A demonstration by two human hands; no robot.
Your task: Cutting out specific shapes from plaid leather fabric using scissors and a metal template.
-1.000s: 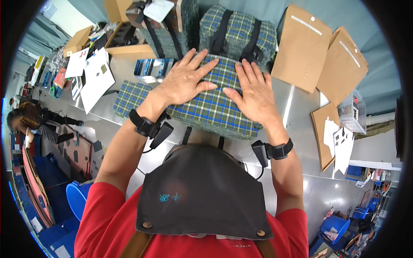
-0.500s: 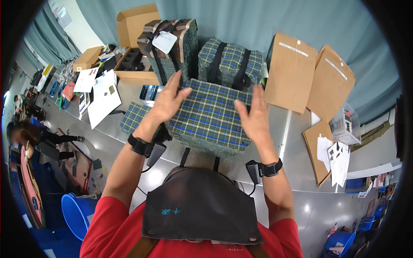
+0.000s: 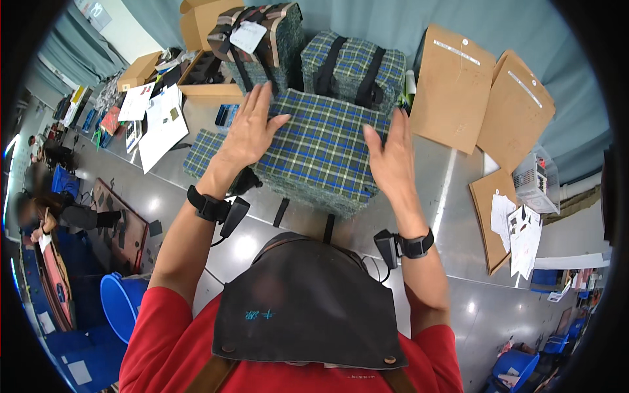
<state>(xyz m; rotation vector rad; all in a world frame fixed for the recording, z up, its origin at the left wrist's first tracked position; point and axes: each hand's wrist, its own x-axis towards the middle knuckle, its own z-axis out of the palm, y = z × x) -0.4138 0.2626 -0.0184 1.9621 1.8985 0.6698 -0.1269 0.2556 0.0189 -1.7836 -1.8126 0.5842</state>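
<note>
In front of me on the metal table lies a box-shaped bag [image 3: 321, 141] covered in green, blue and white plaid, with rough grey-green sides. My left hand [image 3: 252, 128] is at its far left corner, fingers stretched out and thumb apart. Along the right side, my right hand [image 3: 393, 154] is likewise open, its fingers pointing away from me. Both palms face the bag; whether they press on it I cannot tell. A smaller plaid piece [image 3: 202, 152] sticks out to the left, partly behind my left forearm. Two black straps [image 3: 329, 228] show at the near side.
Behind stand another plaid bag [image 3: 354, 62] with black straps and a brown-striped bag [image 3: 278, 39] with a white tag. Brown paper envelopes [image 3: 453, 88] lean at the right, near a clear plastic bin [image 3: 538, 180]. White sheets [image 3: 164, 128] lie left. A person [image 3: 62, 206] is farther left.
The whole view has shifted, so the table's things sit higher in the picture. Both hands stay open beside the plaid bag, with little change in their place relative to it.
</note>
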